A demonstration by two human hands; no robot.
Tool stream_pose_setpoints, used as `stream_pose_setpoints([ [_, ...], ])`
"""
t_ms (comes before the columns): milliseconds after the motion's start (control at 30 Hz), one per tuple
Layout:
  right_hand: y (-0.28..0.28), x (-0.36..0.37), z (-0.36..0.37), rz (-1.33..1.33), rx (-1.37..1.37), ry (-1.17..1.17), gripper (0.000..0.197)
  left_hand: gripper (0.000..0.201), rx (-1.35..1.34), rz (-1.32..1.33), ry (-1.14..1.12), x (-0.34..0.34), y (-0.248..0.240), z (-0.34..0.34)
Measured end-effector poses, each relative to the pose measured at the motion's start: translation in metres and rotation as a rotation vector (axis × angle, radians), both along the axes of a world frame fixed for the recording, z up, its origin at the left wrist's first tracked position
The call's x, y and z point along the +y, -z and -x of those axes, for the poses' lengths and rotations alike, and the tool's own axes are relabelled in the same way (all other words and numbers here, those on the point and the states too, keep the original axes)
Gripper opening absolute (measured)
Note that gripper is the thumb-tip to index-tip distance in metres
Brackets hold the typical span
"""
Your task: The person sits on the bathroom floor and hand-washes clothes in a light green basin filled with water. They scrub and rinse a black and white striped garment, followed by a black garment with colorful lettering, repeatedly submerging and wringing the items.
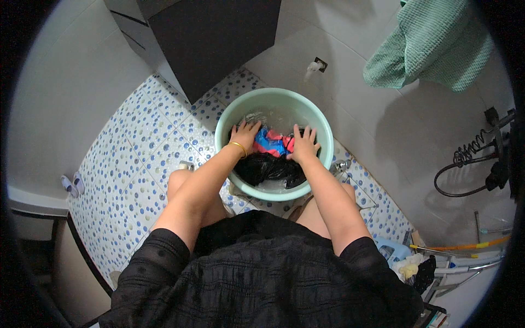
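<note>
Your black top (251, 273) nearest; basin (273, 194) between your knees (179, 179), likely for two-handed reach; inside, blue-pink cloth (269, 144) amid dark cloth (265, 168), flanked by your left hand (246, 135), right hand (304, 146), fingers (297, 132) spread wide.

no readable text, no legible labels, no discernible numbers or signs

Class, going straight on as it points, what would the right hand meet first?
The right hand would probably meet the far wall of the tub, though depth is unclear.
</note>
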State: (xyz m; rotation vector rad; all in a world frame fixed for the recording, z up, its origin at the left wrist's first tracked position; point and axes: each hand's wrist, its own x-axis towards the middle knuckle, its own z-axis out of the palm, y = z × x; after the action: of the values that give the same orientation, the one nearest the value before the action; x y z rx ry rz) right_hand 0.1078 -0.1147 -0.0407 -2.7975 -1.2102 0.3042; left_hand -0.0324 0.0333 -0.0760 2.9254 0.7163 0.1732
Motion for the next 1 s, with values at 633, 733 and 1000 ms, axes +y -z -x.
stream_pose_setpoints([
  [633,-0.045,0.034,0.056,-1.039,0.348,-0.389,0.02,0.021,-0.943,2.502,-0.172,-0.019,0.063,-0.048],
  [733,-0.029,0.041,0.044,-1.053,0.124,-0.346,0.016,0.02,-0.991,2.372,-0.37,-0.029,0.037,-0.044],
  [1000,0.001,0.027,-0.033,-0.993,0.162,0.231,0.024,0.015,-0.644,1.377,-0.172,-0.034,-0.068,-0.025],
])
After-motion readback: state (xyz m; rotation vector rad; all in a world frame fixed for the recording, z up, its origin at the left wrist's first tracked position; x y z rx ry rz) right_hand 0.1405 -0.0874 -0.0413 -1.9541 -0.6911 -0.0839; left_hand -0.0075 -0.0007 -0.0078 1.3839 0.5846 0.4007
